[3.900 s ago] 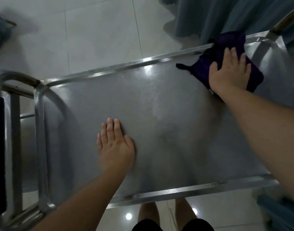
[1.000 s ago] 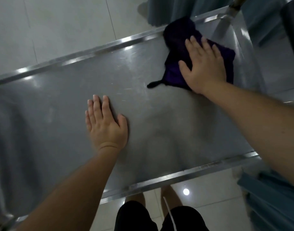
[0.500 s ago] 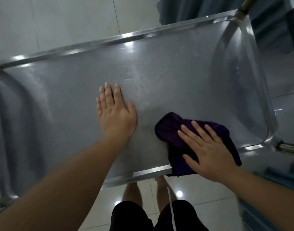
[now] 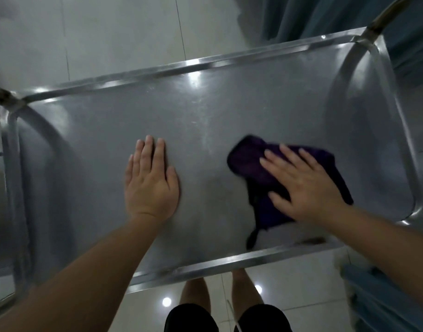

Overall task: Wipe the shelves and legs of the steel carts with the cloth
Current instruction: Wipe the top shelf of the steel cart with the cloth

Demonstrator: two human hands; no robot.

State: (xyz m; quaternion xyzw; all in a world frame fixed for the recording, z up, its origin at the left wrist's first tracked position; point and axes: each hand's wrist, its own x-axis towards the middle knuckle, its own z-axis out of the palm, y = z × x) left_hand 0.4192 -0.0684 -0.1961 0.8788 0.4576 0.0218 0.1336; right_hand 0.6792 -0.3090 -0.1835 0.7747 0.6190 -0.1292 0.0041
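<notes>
The steel cart's top shelf [image 4: 205, 111] fills the view, with raised shiny rims all round. A dark purple cloth [image 4: 248, 164] lies crumpled on the shelf's right half, close to the near rim. My right hand [image 4: 304, 185] presses flat on the cloth, fingers spread and pointing left. My left hand [image 4: 150, 183] rests flat on the bare steel at the shelf's middle, palm down, fingers together, holding nothing. A strand of the cloth [image 4: 251, 238] trails toward the near rim.
Pale glossy floor tiles [image 4: 109, 32] lie beyond the cart. A blue-grey curtain [image 4: 325, 15] hangs at the far right. Blue fabric [image 4: 373, 295] sits low at the right. My legs [image 4: 220, 298] stand against the near rim. The cart's handle tubing [image 4: 4, 97] is at the left.
My right hand dragged the cloth from the far right corner down to the near rim, then slid it slightly back up the shelf. My left hand stayed planted.
</notes>
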